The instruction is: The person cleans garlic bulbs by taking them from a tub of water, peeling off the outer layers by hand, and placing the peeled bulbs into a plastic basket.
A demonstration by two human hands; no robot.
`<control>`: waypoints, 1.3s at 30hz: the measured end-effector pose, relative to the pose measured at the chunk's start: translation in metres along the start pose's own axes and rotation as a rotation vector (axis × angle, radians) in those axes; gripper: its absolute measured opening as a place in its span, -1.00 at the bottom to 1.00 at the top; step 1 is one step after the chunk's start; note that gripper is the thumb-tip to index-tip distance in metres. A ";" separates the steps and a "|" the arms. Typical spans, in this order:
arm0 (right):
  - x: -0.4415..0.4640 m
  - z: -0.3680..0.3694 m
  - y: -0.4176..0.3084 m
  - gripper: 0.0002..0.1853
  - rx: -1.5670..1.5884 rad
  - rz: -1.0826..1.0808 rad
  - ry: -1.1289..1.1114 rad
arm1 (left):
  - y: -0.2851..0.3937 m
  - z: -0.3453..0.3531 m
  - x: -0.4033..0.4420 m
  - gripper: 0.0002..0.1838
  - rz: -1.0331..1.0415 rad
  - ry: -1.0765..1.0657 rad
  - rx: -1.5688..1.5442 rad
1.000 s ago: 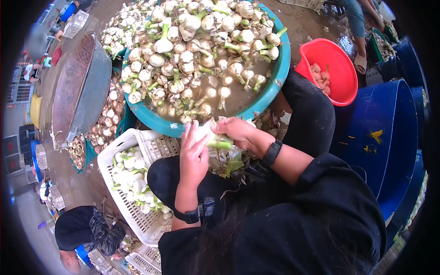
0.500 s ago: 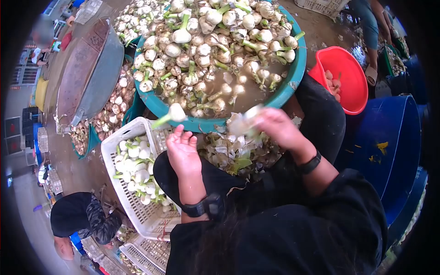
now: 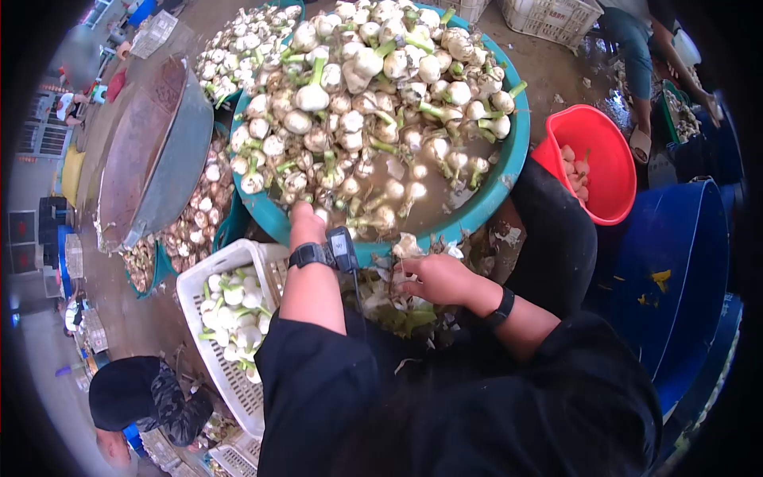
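Note:
My left hand (image 3: pixel 304 221) reaches over the near rim of a teal tub (image 3: pixel 509 179) to the garlic bulbs at its front. Its fingers are mostly hidden, and I cannot tell whether it grips a bulb. Close to the tub's near edge, my right hand (image 3: pixel 442 280) has its fingers bent and apart, with nothing visible held. Pale garlic skins (image 3: pixel 407 245) lie by its fingertips, and more peelings (image 3: pixel 405 314) are heaped below. Garlic bulbs (image 3: pixel 311 97) with green stems fill much of the tub, partly in brown water.
A white crate (image 3: pixel 191 285) of cleaned garlic stands at left. On the right are a red basin (image 3: pixel 608 208) and a large blue barrel (image 3: pixel 675 254). A metal wheelbarrow-like trough (image 3: pixel 171 143) sits at upper left. Other people work at lower left and upper right.
My left hand has moved forward to the tub; the trimmed bulb by its fingertips is no longer there. My right hand has moved down and left, and the pale skins have left its fingers.

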State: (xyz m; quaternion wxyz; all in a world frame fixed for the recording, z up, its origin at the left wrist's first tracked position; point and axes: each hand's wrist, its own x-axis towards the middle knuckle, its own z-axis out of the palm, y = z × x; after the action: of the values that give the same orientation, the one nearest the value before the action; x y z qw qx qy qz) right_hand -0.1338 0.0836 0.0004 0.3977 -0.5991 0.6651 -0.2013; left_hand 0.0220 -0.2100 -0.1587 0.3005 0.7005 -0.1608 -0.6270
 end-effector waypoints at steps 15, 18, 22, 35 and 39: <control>0.026 -0.033 -0.012 -0.78 0.597 0.095 0.496 | -0.039 -0.027 -0.246 -0.83 1.151 -0.297 0.572; 0.022 -0.038 -0.027 -0.79 0.490 -0.179 0.625 | -0.029 -0.032 -0.283 -0.79 1.365 -0.423 0.746; 0.012 -0.047 -0.037 -0.83 0.411 -0.066 0.541 | -0.026 -0.030 -0.302 -0.73 1.514 -0.551 0.852; 0.008 -0.046 -0.033 -0.88 0.158 -0.065 0.620 | -0.017 -0.036 -0.318 -0.83 1.574 -0.775 1.302; 0.006 -0.016 0.016 -0.86 0.290 0.198 0.311 | -0.033 -0.042 -0.299 -0.89 1.344 -0.601 0.495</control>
State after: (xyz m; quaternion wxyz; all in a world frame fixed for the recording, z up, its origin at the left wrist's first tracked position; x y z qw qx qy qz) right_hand -0.1555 0.0773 -0.0037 0.3902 -0.4294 0.7380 -0.3447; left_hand 0.0100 0.0044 0.0558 0.3945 0.2994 -0.7609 -0.4192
